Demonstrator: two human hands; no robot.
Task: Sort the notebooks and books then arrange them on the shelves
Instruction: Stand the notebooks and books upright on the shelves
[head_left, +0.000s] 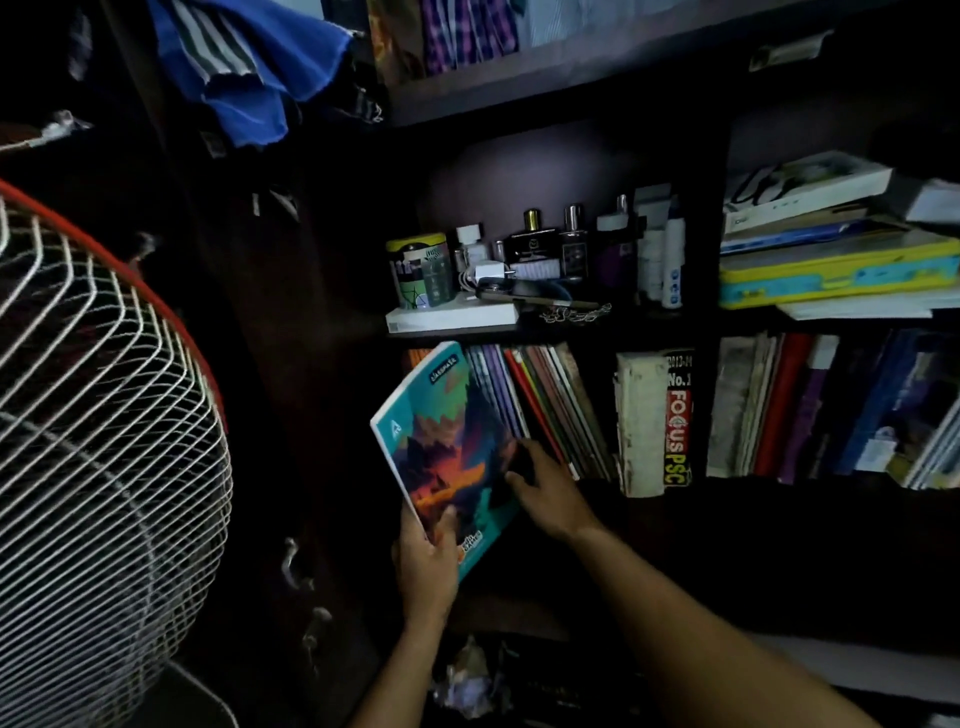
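At lower centre of the frame, the teal notebook (447, 452) carries the brand "classmate" in small dark letters near its top edge; the print at its bottom corner is too small to read. To its right, in the lower shelf row, a black book spine (678, 415) reads "2013-14" at the top, then "No.1", and below that "FOCUS PSC" running down in yellow on red.
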